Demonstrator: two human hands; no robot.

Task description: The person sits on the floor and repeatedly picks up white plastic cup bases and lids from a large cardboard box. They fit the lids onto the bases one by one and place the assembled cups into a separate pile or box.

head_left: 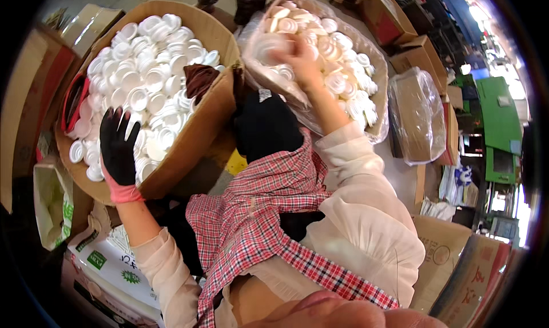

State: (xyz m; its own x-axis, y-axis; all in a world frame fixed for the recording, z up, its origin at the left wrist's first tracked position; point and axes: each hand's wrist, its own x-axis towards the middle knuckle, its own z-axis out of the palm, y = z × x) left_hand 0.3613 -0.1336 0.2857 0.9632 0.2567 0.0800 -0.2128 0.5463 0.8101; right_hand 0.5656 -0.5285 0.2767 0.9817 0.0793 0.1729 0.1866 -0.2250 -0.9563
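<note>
My left hand [119, 145], in a black glove with a pink cuff, lies with its fingers stretched and apart over the left part of a heap of round white plastic lids [154, 76]. These lids fill a large cardboard box [220, 114] on the left. Bare and smeared by motion, my right hand [297, 59] is over a second box [380, 99] with a clear plastic liner, full of similar white and cream lids [337, 48]. A blurred pale round shape [269, 47] is beside its fingers; whether they hold it cannot be told.
A dark brown cloth [200, 81] and a red-edged item [74, 102] lie in the left box. Behind the boxes a person's legs [249, 2] show. A plastic-wrapped carton [417, 116] stands right of the lined box, with green machinery [498, 114] beyond. More cartons [108, 271] stand at lower left.
</note>
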